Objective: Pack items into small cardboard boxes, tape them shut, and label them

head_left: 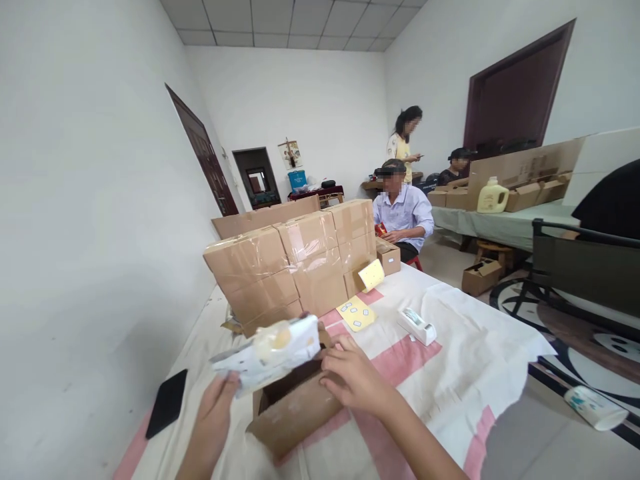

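Observation:
My left hand (215, 410) is closed on the near end of a white plastic packet (280, 350) with a pale yellow patch, tilted above a cardboard box (297, 417). That box sits with its top open on the cloth, and its inside looks dark. At the box's right side my right hand (355, 377) has its fingers curled over the edge, gripping the cardboard. The packet hides part of the box's far side.
Taped cardboard boxes (315, 280) are stacked behind. Yellow label sheets (356, 313) and a white tape dispenser (417, 325) lie right, a black phone (167, 403) left. A co-worker (405, 213) sits beyond the table's far corner. A patterned cup (595, 407) lies lower right.

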Demonstrator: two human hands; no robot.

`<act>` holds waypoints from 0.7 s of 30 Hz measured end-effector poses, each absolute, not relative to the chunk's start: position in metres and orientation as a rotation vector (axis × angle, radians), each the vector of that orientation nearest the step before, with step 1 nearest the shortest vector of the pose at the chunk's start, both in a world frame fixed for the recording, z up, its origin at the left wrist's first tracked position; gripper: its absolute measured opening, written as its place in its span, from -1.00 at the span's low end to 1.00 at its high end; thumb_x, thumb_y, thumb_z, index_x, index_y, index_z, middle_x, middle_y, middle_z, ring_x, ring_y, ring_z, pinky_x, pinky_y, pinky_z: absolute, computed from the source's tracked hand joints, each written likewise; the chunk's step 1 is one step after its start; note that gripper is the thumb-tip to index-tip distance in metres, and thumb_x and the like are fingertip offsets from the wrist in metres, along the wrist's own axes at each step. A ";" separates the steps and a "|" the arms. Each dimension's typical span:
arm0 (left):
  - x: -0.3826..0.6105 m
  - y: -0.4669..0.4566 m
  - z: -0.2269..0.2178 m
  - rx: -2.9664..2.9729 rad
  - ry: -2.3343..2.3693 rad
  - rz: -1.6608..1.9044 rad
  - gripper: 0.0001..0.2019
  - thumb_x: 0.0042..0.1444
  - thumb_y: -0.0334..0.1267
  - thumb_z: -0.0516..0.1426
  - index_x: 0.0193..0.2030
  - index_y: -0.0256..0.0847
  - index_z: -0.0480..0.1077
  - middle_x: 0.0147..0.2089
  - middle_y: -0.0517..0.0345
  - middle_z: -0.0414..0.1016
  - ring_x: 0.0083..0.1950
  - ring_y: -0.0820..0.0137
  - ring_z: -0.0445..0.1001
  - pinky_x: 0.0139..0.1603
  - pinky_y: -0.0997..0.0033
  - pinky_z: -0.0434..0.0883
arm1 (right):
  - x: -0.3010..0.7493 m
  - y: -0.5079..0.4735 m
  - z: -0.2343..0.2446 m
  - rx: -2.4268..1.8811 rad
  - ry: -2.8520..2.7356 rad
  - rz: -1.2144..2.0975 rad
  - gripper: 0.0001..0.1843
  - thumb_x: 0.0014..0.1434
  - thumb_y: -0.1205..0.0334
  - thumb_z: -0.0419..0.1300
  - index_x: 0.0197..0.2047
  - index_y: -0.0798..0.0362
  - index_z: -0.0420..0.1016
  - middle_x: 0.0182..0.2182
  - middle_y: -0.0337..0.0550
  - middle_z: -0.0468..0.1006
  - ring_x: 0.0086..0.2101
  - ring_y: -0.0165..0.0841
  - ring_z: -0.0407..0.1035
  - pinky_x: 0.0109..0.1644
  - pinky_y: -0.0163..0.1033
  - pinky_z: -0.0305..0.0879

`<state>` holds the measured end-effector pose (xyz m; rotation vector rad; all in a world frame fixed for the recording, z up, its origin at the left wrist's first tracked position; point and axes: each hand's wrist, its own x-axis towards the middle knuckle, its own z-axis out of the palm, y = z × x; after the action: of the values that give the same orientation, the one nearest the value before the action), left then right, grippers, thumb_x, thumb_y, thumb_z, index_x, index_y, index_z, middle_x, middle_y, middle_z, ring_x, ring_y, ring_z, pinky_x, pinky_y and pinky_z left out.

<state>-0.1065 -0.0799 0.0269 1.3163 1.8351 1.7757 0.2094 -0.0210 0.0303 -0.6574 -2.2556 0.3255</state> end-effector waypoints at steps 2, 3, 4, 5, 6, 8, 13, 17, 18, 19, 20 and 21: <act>-0.091 -0.074 0.024 1.330 1.827 1.587 -0.43 -0.02 0.34 0.22 -0.20 -0.16 0.59 -0.18 0.00 0.68 0.03 -0.02 0.61 0.14 0.00 0.55 | 0.213 -0.020 0.029 -0.705 -2.268 0.303 -0.88 0.30 0.30 0.22 -0.30 -0.01 0.37 -0.31 -0.15 0.54 -0.13 -0.17 0.33 -0.07 -0.07 0.33; -0.084 -0.071 0.023 1.349 1.809 1.517 -0.39 -0.02 0.38 0.19 -0.19 -0.16 0.59 -0.16 -0.01 0.69 0.06 -0.03 0.60 0.18 -0.02 0.52 | 0.214 -0.020 0.028 -0.716 -2.268 0.295 -0.89 0.32 0.31 0.19 -0.28 -0.01 0.37 -0.31 -0.15 0.52 -0.18 -0.20 0.31 -0.12 -0.11 0.31; -0.078 -0.068 0.022 1.378 1.784 1.458 -0.37 -0.02 0.40 0.17 -0.18 -0.16 0.60 -0.13 -0.04 0.69 0.09 -0.04 0.59 0.23 -0.04 0.49 | 0.216 -0.020 0.026 -0.708 -2.266 0.291 -0.90 0.33 0.32 0.16 -0.27 0.00 0.36 -0.29 -0.14 0.51 -0.18 -0.21 0.30 -0.14 -0.13 0.30; -0.073 -0.065 0.021 1.418 1.755 1.416 -0.36 -0.02 0.41 0.16 -0.18 -0.16 0.60 -0.11 -0.06 0.69 0.12 -0.05 0.58 0.27 -0.06 0.45 | 0.217 -0.021 0.024 -0.684 -2.261 0.289 -0.91 0.34 0.33 0.13 -0.25 0.00 0.36 -0.27 -0.13 0.49 -0.18 -0.22 0.29 -0.15 -0.15 0.29; -0.069 -0.062 0.021 1.463 1.726 1.387 -0.37 -0.04 0.40 0.18 -0.19 -0.17 0.61 -0.09 -0.09 0.69 0.14 -0.07 0.56 0.30 -0.09 0.42 | 0.218 -0.022 0.022 -0.652 -2.255 0.288 -0.91 0.33 0.35 0.11 -0.24 0.00 0.35 -0.25 -0.13 0.48 -0.17 -0.23 0.30 -0.15 -0.16 0.29; -0.064 -0.059 0.022 1.559 1.651 1.286 -0.42 -0.02 0.34 0.21 -0.19 -0.16 0.63 -0.04 -0.10 0.68 0.17 -0.06 0.55 0.36 -0.09 0.36 | 0.218 -0.024 0.018 -0.602 -2.238 0.278 -0.90 0.32 0.38 0.08 -0.24 0.00 0.34 -0.25 -0.14 0.45 -0.18 -0.24 0.30 -0.14 -0.16 0.28; -0.069 -0.058 0.036 1.721 1.475 0.936 -0.64 0.11 0.15 0.24 -0.17 -0.05 0.66 -0.05 0.06 0.71 0.06 0.08 0.61 0.23 0.06 0.49 | 0.216 -0.026 0.011 -0.596 -2.207 0.269 -0.86 0.36 0.37 0.05 -0.27 0.00 0.30 -0.30 -0.15 0.43 -0.23 -0.25 0.28 -0.15 -0.16 0.25; -0.076 -0.054 0.048 1.753 1.420 0.658 -0.57 0.23 0.15 0.15 0.04 -0.04 0.62 0.12 0.05 0.65 0.20 0.13 0.55 0.31 0.07 0.42 | 0.217 -0.025 0.008 -0.564 -2.198 0.278 -0.84 0.39 0.37 0.03 -0.27 0.00 0.28 -0.29 -0.15 0.43 -0.23 -0.26 0.28 -0.15 -0.16 0.24; -0.077 -0.052 0.050 1.759 1.410 0.590 -0.53 0.26 0.15 0.12 0.10 -0.06 0.59 0.16 0.03 0.63 0.24 0.13 0.53 0.33 0.06 0.40 | 0.217 -0.025 0.008 -0.553 -2.198 0.275 -0.83 0.39 0.38 0.03 -0.27 0.00 0.27 -0.30 -0.16 0.43 -0.23 -0.26 0.27 -0.16 -0.16 0.23; -0.078 -0.049 0.052 1.770 1.398 0.529 -0.51 0.27 0.16 0.10 0.15 -0.08 0.57 0.19 0.02 0.61 0.26 0.13 0.51 0.34 0.05 0.38 | 0.217 -0.024 0.007 -0.545 -2.196 0.273 -0.82 0.39 0.38 0.02 -0.28 0.00 0.26 -0.31 -0.17 0.43 -0.24 -0.27 0.27 -0.17 -0.16 0.22; -0.078 -0.045 0.053 1.786 1.383 0.478 -0.49 0.28 0.16 0.08 0.18 -0.09 0.55 0.20 0.01 0.60 0.26 0.13 0.50 0.34 0.05 0.38 | 0.217 -0.023 0.006 -0.538 -2.194 0.272 -0.82 0.39 0.39 0.02 -0.29 0.00 0.25 -0.31 -0.17 0.42 -0.25 -0.27 0.26 -0.18 -0.17 0.22; -0.078 -0.041 0.054 1.811 1.365 0.438 -0.48 0.29 0.16 0.07 0.19 -0.10 0.54 0.21 0.01 0.60 0.26 0.13 0.50 0.34 0.07 0.37 | 0.216 -0.023 0.005 -0.534 -2.192 0.272 -0.81 0.40 0.39 0.02 -0.29 0.00 0.25 -0.32 -0.18 0.42 -0.25 -0.27 0.26 -0.18 -0.17 0.21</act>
<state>-0.0780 -0.0412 0.0542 1.8115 1.3650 0.4375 0.2160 -0.0227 0.0054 -0.5341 -2.1922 0.2719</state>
